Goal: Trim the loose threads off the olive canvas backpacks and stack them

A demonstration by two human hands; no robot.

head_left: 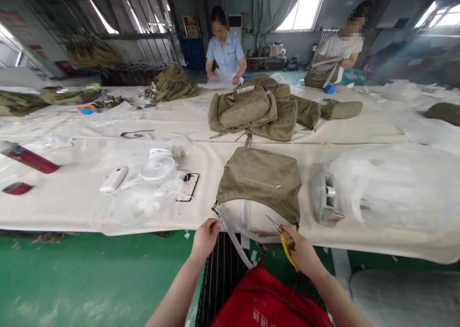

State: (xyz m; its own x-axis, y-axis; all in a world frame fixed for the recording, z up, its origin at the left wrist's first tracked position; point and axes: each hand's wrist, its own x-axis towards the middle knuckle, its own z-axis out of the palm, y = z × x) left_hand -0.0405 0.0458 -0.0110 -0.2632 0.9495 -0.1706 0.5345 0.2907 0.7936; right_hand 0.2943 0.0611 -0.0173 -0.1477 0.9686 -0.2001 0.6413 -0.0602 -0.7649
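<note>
An olive-green bag (259,173) with a zip pocket lies on the table in front of me. Its strap (235,240), wrapped in whitish film, loops over the table edge toward my lap. At the bag's lower left corner, my left hand (206,238) has its fingers pinched together beside the strap end; what they hold is too small to make out. My right hand (300,250) grips scissors (285,245) with yellow handles. Their thin pointed blades are slightly apart and point up and left over the pale table cloth below the bag.
More olive bags (251,106) are piled beyond. To the right stand a tape dispenser (325,197) and a heap of clear plastic bags (398,188). On the left lie a white fan (158,169), a phone (189,188) and a red flask (34,158). Two people work across the table.
</note>
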